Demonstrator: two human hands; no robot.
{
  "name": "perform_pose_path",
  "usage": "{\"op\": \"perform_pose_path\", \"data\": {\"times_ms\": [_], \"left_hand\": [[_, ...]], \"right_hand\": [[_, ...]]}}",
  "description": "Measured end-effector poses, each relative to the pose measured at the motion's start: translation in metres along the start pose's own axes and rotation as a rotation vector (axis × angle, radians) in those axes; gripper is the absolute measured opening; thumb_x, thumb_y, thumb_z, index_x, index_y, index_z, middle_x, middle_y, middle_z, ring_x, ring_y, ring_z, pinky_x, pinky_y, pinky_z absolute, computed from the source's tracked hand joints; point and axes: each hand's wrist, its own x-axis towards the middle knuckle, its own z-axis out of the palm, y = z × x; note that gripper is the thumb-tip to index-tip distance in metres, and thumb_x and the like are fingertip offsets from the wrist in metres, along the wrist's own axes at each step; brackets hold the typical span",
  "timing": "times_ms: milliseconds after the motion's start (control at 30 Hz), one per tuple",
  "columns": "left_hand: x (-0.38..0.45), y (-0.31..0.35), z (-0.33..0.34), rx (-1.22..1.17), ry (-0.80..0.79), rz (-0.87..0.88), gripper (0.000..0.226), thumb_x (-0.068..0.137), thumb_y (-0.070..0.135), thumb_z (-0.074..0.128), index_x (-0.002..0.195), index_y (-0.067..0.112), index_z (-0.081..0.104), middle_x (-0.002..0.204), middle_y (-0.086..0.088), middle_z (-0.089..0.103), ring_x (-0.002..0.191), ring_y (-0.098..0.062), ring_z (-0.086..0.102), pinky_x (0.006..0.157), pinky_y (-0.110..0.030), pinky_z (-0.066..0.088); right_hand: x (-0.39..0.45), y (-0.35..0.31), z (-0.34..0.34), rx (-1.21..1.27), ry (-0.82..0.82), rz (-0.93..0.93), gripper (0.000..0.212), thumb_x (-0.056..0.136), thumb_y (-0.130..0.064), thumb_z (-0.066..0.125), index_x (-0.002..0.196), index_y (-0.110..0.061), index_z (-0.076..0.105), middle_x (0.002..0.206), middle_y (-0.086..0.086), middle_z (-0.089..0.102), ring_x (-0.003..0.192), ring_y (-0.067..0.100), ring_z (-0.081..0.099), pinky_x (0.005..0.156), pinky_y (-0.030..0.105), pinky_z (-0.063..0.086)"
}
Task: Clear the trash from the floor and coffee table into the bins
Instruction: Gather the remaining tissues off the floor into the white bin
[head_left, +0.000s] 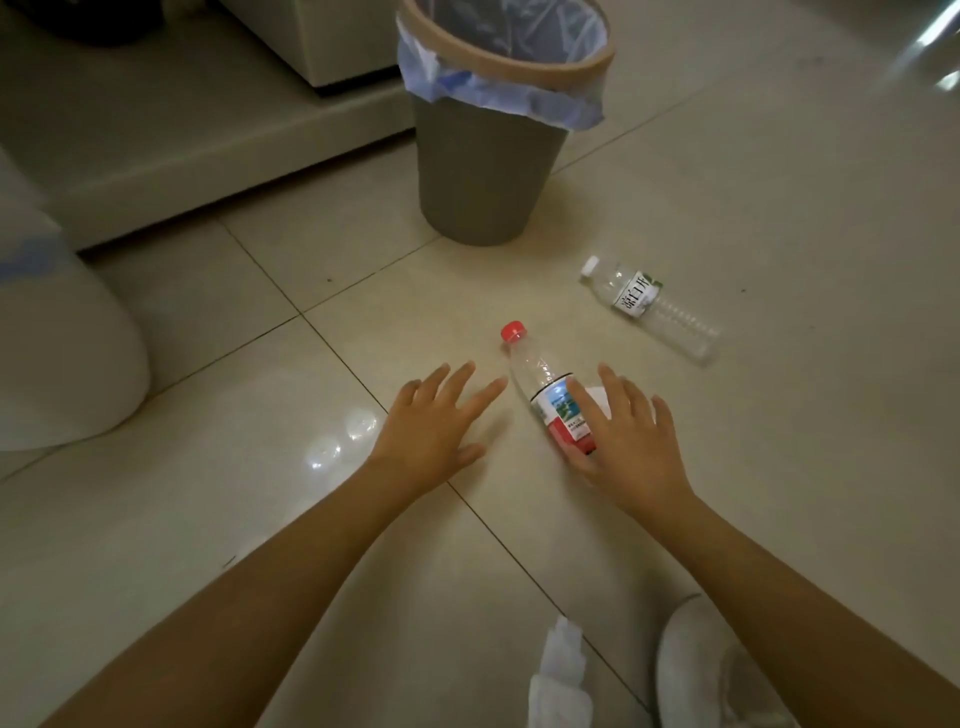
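Note:
An empty clear bottle with a red cap and a red-and-white label (540, 384) lies on the tiled floor. My right hand (623, 441) is spread over its lower end, fingers apart, not closed around it. My left hand (431, 426) hovers open just left of the bottle, holding nothing. A second clear bottle with a white cap (649, 306) lies farther right. A grey bin (478, 156) with a blue liner stands upright behind both bottles. A crumpled white tissue (563, 675) lies near my foot.
A white bin or rounded container (57, 364) sits at the left edge. A low beige furniture base (182, 156) runs along the back left. My white slipper (701, 670) is at the bottom right. A small white object peeks out under my right hand.

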Motion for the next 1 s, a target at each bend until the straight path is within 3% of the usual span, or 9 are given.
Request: {"op": "perform_pose_path", "data": {"times_ms": [233, 400, 500, 600, 700, 867, 933, 1000], "left_hand": [[0.013, 0.01, 0.011, 0.033, -0.043, 0.068, 0.086, 0.088, 0.059, 0.049, 0.148, 0.039, -0.009, 0.16, -0.005, 0.004, 0.145, -0.029, 0.011, 0.113, -0.044, 0.019], [0.007, 0.004, 0.018, 0.067, -0.083, 0.089, 0.086, 0.088, 0.058, 0.049, 0.148, 0.039, -0.009, 0.16, -0.005, 0.003, 0.145, -0.029, 0.012, 0.112, -0.043, 0.021], [0.002, -0.001, 0.02, 0.093, -0.113, 0.109, 0.087, 0.087, 0.058, 0.051, 0.148, 0.039, -0.008, 0.16, -0.005, 0.004, 0.145, -0.029, 0.013, 0.112, -0.043, 0.022], [0.001, 0.001, 0.017, 0.106, -0.129, 0.121, 0.088, 0.087, 0.059, 0.051, 0.148, 0.038, -0.009, 0.16, -0.005, 0.005, 0.144, -0.029, 0.014, 0.112, -0.043, 0.024], [0.001, 0.006, 0.012, 0.108, -0.123, 0.135, 0.087, 0.087, 0.058, 0.052, 0.148, 0.039, -0.007, 0.16, -0.004, 0.006, 0.144, -0.028, 0.014, 0.111, -0.041, 0.023], [-0.006, 0.008, 0.003, 0.109, -0.1, 0.127, 0.085, 0.088, 0.057, 0.051, 0.148, 0.04, -0.006, 0.16, -0.004, 0.005, 0.145, -0.028, 0.014, 0.112, -0.041, 0.022], [-0.012, 0.011, 0.004, 0.114, -0.115, 0.131, 0.085, 0.088, 0.057, 0.05, 0.148, 0.04, -0.007, 0.16, -0.004, 0.005, 0.145, -0.029, 0.013, 0.112, -0.041, 0.022], [-0.011, 0.006, -0.001, 0.111, -0.138, 0.134, 0.085, 0.088, 0.057, 0.05, 0.148, 0.041, -0.009, 0.16, -0.004, 0.004, 0.145, -0.029, 0.012, 0.113, -0.041, 0.021]], "right_hand": [[0.003, 0.014, 0.012, 0.062, -0.018, 0.073, 0.082, 0.081, -0.069, 0.045, 0.147, -0.024, 0.024, 0.156, 0.009, 0.021, 0.138, 0.03, 0.029, 0.108, 0.051, 0.025], [-0.003, 0.041, 0.028, 0.081, -0.337, 0.074, 0.126, 0.057, -0.085, 0.056, 0.147, -0.032, -0.014, 0.159, -0.001, -0.012, 0.146, 0.026, 0.002, 0.114, 0.057, 0.012], [-0.003, 0.058, 0.027, 0.148, -0.474, 0.022, 0.141, 0.049, -0.073, 0.075, 0.143, -0.039, -0.025, 0.157, -0.006, -0.022, 0.146, 0.023, -0.002, 0.112, 0.06, 0.012], [0.001, 0.075, 0.017, 0.222, -0.598, -0.023, 0.151, 0.042, -0.058, 0.088, 0.143, -0.039, -0.023, 0.158, -0.009, -0.018, 0.146, 0.021, 0.004, 0.112, 0.059, 0.018], [0.004, 0.088, 0.015, 0.096, -0.594, -0.073, 0.151, 0.044, -0.048, 0.091, 0.145, -0.035, -0.021, 0.159, -0.007, -0.013, 0.146, 0.02, 0.008, 0.113, 0.054, 0.02], [0.015, 0.092, 0.022, -0.14, -0.552, -0.14, 0.138, 0.061, -0.043, 0.085, 0.144, -0.035, -0.024, 0.155, -0.004, -0.027, 0.146, 0.029, 0.003, 0.11, 0.055, 0.024], [0.018, 0.086, 0.022, -0.087, -0.597, -0.147, 0.132, 0.064, -0.031, 0.085, 0.146, -0.036, -0.017, 0.157, -0.004, -0.021, 0.143, 0.03, 0.014, 0.105, 0.049, 0.032], [0.014, 0.076, 0.024, 0.004, -0.586, -0.115, 0.113, 0.071, -0.027, 0.079, 0.149, -0.036, -0.002, 0.16, -0.001, -0.003, 0.133, 0.031, 0.034, 0.095, 0.039, 0.04]]}}
